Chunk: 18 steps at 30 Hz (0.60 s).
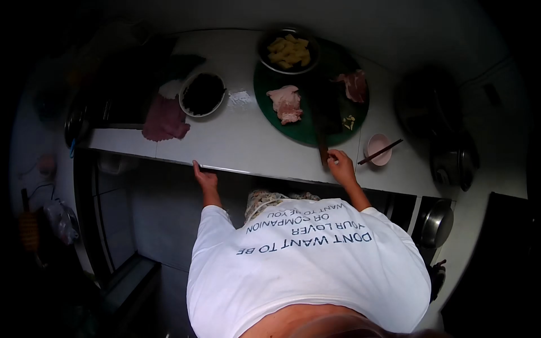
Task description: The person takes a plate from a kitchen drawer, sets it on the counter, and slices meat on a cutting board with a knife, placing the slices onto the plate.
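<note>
At the counter's front edge, my left hand has its fingers apart and holds nothing. My right hand is at the end of a knife's handle, its fingers bent; whether they grip the handle is unclear. The dark blade lies across a round green cutting board. On the board, a piece of pale meat is left of the blade, and a redder piece of meat and small pale bits are to its right. A bowl of yellow chunks stands at the board's back left.
Right of the board, a pink bowl has chopsticks across it. A white bowl of dark food stands at the left, beside a pinkish cloth. Dark pots occupy the far right. A metal pan is below them.
</note>
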### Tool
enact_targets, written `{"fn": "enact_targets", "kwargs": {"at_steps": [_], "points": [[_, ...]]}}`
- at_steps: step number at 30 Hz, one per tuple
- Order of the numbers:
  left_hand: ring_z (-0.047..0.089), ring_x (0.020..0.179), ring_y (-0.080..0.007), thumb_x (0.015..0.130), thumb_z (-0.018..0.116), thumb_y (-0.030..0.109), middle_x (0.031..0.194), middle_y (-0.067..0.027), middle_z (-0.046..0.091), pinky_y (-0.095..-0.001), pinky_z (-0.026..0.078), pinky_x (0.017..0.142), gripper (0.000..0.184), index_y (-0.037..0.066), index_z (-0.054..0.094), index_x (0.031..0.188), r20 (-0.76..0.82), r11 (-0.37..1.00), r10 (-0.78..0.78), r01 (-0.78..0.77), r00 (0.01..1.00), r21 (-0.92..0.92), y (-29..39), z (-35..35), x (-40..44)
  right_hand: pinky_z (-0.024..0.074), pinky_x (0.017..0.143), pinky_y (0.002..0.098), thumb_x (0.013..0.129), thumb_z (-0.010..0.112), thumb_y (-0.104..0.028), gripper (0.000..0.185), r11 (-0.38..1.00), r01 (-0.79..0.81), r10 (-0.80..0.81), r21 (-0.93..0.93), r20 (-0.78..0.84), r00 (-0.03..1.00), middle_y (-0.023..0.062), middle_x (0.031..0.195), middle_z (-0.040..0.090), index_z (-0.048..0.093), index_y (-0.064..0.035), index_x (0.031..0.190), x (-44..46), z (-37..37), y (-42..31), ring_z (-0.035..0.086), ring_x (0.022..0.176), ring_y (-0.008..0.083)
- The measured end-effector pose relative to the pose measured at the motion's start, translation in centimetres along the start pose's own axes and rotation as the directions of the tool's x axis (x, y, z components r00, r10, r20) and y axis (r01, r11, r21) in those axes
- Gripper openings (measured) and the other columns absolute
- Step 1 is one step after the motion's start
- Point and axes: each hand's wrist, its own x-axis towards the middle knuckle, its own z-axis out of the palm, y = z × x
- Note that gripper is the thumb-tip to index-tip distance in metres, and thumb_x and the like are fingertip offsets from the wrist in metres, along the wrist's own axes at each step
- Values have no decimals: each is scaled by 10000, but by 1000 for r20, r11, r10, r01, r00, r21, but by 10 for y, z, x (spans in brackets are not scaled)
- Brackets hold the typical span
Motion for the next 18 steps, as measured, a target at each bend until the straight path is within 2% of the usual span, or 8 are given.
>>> {"fn": "enact_targets", "kwargs": {"at_steps": [1,5,7,10,13,14,18], "points": [[547,1078,-253,840,649,445,1166,-64,592,-404,431,954,502,87,562,1181,4,1000,-21,21,1000,-16,-4,0,2,504,736,356,797,604,-84,239,999,11,-12,32,15,1000,166,929,634,631,-18,1025,-14,0,5,633,824,300],[536,1113,-240,882,596,452,1205,-63,588,-386,412,982,506,69,549,1209,73,991,-97,103,993,-88,-11,11,-14,507,718,354,814,595,-90,219,986,-166,167,-17,103,981,166,910,648,642,-21,1017,-74,-5,1,640,794,293],[528,1131,-232,905,574,420,1219,-63,586,-385,390,1004,469,74,548,1221,186,976,-132,160,974,-147,-13,-6,-7,510,709,353,819,597,-98,210,957,-289,289,-19,141,947,164,912,653,647,-23,1009,-101,-3,-7,643,784,294],[505,1171,-228,920,564,372,1247,-55,576,-388,339,1048,425,88,546,1236,390,954,-152,238,908,-183,-16,-30,-2,510,723,352,817,591,-106,205,939,-343,342,-29,173,923,158,942,658,657,-31,996,-130,10,-13,644,810,298],[496,1186,-229,910,582,368,1258,-59,570,-396,340,1049,433,79,546,1231,467,932,-232,333,853,-145,-19,-46,5,504,700,311,839,621,-113,222,961,-271,278,-63,201,939,150,948,670,650,-25,1040,-146,37,-25,648,792,225],[506,1179,-234,908,591,343,1242,-70,581,-413,338,1057,418,67,551,1219,473,907,-285,394,833,-148,-18,-54,9,504,716,315,842,613,-119,229,964,-259,266,-61,241,933,147,940,664,647,-23,1047,-147,46,-37,647,814,235],[533,1145,-247,928,566,281,1194,-90,607,-435,350,1061,349,47,567,1187,593,903,-303,423,746,-71,-19,-66,26,500,750,322,855,595,-122,253,988,-141,152,-58,379,913,149,969,646,627,-19,1083,-157,90,-72,637,866,249]]}}
